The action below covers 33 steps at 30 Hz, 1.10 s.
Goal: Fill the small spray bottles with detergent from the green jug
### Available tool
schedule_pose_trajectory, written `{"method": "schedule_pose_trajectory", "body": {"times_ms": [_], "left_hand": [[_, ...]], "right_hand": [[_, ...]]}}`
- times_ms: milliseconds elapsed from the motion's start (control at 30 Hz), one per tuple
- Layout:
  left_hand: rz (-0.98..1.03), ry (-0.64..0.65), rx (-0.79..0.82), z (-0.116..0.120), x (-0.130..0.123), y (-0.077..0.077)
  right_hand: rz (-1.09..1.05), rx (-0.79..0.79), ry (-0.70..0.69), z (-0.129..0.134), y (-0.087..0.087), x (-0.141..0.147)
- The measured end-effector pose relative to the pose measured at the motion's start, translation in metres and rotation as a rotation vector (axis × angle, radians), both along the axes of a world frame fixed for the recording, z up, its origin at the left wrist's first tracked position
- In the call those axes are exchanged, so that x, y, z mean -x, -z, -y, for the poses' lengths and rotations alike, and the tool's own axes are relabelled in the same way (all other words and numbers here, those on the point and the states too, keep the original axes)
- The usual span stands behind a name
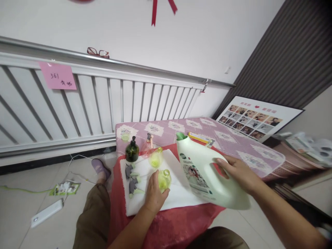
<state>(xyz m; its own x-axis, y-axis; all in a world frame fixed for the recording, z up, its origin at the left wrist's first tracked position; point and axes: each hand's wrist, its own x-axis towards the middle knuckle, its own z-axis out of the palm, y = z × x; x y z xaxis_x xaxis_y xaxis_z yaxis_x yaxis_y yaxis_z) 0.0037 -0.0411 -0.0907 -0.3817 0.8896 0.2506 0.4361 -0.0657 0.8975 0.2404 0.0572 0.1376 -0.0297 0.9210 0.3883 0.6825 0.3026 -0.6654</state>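
Note:
My left hand [155,194] is wrapped round a small yellow see-through bottle [164,180] with an open neck, standing on a white cloth [176,197]. By its handle, my right hand [234,170] grips a big pale green detergent jug [199,166]. The jug leans left, its uncapped green mouth up and higher than the small bottle, with no liquid seen coming out. Just behind the held bottle is another yellow bottle [155,159]. Grey and pale green spray heads [132,180] lie left of my left hand.
A dark green pump bottle [132,150] and a pink spray bottle [147,146] stand at the cloth's back left. A yellow box [198,137] lies behind the jug. A radiator [145,100] runs along the wall. Cables and a power strip [64,187] lie on the floor.

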Motion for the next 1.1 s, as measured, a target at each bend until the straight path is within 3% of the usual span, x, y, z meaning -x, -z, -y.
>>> {"method": "schedule_pose_trajectory", "body": {"times_ms": [100, 367, 500, 667, 867, 1100], "left_hand": [[-0.008, -0.012, -0.008, 0.000, -0.001, 0.000], [-0.062, -0.029, -0.036, -0.001, -0.003, 0.004], [-0.086, -0.042, -0.051, -0.002, -0.004, 0.006], [-0.086, -0.048, -0.067, 0.000, -0.003, 0.005], [-0.205, -0.011, -0.145, 0.007, -0.002, 0.001], [-0.297, -0.016, -0.250, 0.028, 0.007, -0.028]], "right_hand": [[-0.022, 0.098, -0.066, 0.002, 0.029, 0.010], [-0.244, 0.008, 0.067, 0.008, 0.112, 0.045], [-0.273, 0.024, 0.070, 0.020, 0.139, 0.045], [-0.276, 0.069, 0.043, 0.028, 0.146, 0.038], [-0.280, 0.135, 0.107, 0.025, 0.151, 0.040], [-0.259, 0.164, 0.083, 0.026, 0.154, 0.040]]}}
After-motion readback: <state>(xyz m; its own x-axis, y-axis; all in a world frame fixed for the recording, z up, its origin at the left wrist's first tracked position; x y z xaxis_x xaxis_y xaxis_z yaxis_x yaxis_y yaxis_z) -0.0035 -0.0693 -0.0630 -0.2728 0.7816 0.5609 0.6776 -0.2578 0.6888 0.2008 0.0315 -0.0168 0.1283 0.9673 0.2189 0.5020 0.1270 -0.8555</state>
